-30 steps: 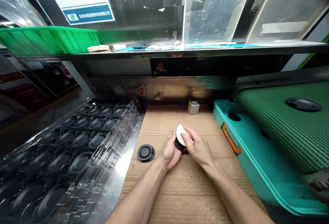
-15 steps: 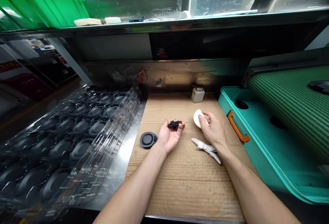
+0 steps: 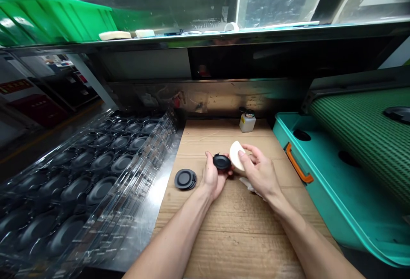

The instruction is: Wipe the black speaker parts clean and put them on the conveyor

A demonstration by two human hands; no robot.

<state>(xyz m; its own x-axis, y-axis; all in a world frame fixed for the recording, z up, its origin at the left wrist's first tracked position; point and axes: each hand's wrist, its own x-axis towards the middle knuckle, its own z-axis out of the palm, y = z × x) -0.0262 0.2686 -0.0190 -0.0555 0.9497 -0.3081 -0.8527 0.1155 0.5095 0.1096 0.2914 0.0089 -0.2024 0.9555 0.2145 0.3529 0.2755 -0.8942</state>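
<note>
My left hand [image 3: 214,176] is closed around a small round black plastic lid [image 3: 221,162], its flat face turned up toward me. Just to its right, my right hand [image 3: 261,171] grips a cream-white sponge pad [image 3: 237,156] between thumb and fingers, its edge close to the lid; I cannot tell whether they touch. Left of my left hand, a short stack of round black lids [image 3: 185,179] lies on the cardboard sheet [image 3: 224,232]. A crumpled white cloth or paper [image 3: 250,184] lies partly hidden beneath my right hand.
A white bottle [image 3: 247,122] stands at the cardboard's back. Clear trays [image 3: 141,159] of black round parts lie left. On the right, a teal bin [image 3: 333,210] sits under a green conveyor belt [image 3: 358,116]. A shelf above carries a green crate [image 3: 57,20] and pads [image 3: 115,35].
My right hand has brought the sponge pad left, close to the lid. My left hand has tilted the lid so its round face shows. The view has shifted slightly upward.
</note>
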